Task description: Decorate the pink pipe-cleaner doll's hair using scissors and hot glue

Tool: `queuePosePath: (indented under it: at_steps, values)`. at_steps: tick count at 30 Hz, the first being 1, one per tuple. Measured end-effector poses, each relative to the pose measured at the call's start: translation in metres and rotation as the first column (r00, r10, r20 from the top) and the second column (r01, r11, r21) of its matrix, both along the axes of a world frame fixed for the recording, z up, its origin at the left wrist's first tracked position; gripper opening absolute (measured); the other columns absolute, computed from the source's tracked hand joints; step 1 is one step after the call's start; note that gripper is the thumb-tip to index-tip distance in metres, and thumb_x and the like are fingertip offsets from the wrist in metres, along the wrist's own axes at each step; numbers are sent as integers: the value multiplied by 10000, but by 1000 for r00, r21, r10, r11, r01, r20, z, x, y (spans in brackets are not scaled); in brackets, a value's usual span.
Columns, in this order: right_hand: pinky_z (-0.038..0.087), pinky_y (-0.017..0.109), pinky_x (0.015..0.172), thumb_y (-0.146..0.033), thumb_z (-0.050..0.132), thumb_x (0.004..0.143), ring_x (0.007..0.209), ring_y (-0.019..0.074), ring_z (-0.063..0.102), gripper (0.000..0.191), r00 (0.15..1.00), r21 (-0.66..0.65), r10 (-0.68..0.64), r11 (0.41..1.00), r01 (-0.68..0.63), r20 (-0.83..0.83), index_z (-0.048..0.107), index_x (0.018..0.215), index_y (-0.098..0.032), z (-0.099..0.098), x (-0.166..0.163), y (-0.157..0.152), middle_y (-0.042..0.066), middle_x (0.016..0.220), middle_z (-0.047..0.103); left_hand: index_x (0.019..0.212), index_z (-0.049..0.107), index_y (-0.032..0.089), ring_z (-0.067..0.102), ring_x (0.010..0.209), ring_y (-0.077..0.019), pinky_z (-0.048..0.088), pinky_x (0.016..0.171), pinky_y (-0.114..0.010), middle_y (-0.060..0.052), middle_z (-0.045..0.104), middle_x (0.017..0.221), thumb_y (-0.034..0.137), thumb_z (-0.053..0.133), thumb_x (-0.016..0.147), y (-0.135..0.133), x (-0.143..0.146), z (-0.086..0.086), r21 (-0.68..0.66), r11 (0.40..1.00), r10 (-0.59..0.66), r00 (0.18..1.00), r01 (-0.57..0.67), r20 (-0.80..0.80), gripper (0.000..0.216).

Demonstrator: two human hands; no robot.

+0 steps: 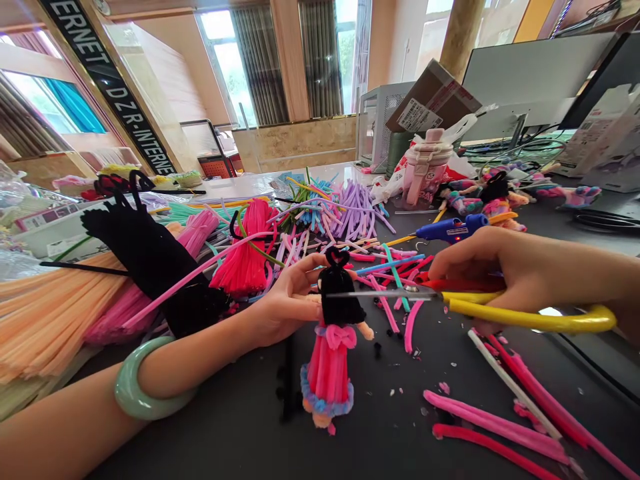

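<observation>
Left forearm (65,423) crosses the lower left, pale green bangle (131,387) at the wrist. Left hand (283,303) pinches a doll (330,373) at head and arm height, fingers partly hidden behind it. Doll upright mid-view, over the dark table (390,443): black hair topped by a heart-shaped loop, pink dress with bow, fuzzy blue hem. Cannot tell whether its feet touch down.

Right hand (510,267), well apart from the left, grips scissors (543,320) by red and yellow handles. Blades lie level across the hair; cannot tell whether they are parted.

Cut pink stems (493,420) and small scraps at lower right. Blue glue gun (453,229) just beyond the right hand. Black bundle (150,260) and peach bundle (55,320) to the left; purple bundle (356,210) farther back, near a pink bottle (425,173).
</observation>
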State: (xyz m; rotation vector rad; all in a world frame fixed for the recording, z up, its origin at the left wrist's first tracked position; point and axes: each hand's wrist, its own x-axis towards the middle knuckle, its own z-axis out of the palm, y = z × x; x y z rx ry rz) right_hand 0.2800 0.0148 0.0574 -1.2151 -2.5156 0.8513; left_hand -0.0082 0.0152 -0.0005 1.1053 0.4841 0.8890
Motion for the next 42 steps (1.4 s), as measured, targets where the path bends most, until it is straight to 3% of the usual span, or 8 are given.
queuePosePath:
  at_steps: [4,9,15,20,28,35,42]
  values:
    - [255,212,414,-502,688,670,498,81,323,377,1000,-76,-1,997,3,22,645,805,-152,2,-7,1,-57,571,360,1011,583,192,666,730,-144,514,656,-212,-34,680,959,75,788,533,1,0,-1,2,1000,-4,1000,4,4,533]
    - [246,204,397,-492,681,685,475,74,324,349,997,-188,61,981,-52,46,654,753,-151,2,-10,0,-66,529,360,1005,575,174,659,721,-148,503,608,-202,-84,674,1037,81,784,527,-1,-1,1,22,1000,-11,999,12,-39,530]
    - [217,199,391,-444,658,729,464,63,296,310,993,-231,108,969,-93,50,675,790,-140,4,-6,-1,-73,518,337,958,550,176,637,651,-114,488,575,-183,-85,679,1022,62,772,521,-4,2,5,9,1000,-20,999,20,-44,504]
    - [208,198,406,-343,735,662,492,62,291,212,989,-294,132,950,-109,60,675,744,-157,2,-10,-1,-72,545,342,972,540,185,653,734,-142,486,588,-183,-80,676,1026,85,777,519,-4,1,4,9,1000,-21,998,22,-58,521]
    - [239,220,426,-472,668,706,514,80,291,324,997,-163,59,984,-65,-44,627,757,-154,-5,-8,4,-55,579,343,981,540,182,644,639,-106,473,583,-176,-78,684,1006,63,757,551,-2,1,2,11,999,-50,998,51,-47,497]
    - [260,225,431,-397,711,670,506,92,337,203,995,-280,102,955,-93,17,683,773,-224,-3,-9,-1,-54,570,388,975,572,192,639,664,-115,487,599,-189,-70,687,1008,60,765,538,-3,1,3,23,999,-40,999,41,-37,495]
    - [256,242,426,-508,678,673,495,93,317,321,1000,-97,11,995,-12,-9,630,730,-196,2,-6,0,-56,564,360,1001,564,203,638,696,-131,484,608,-198,-45,675,942,62,767,540,-3,1,3,6,1000,-2,999,3,-34,523]
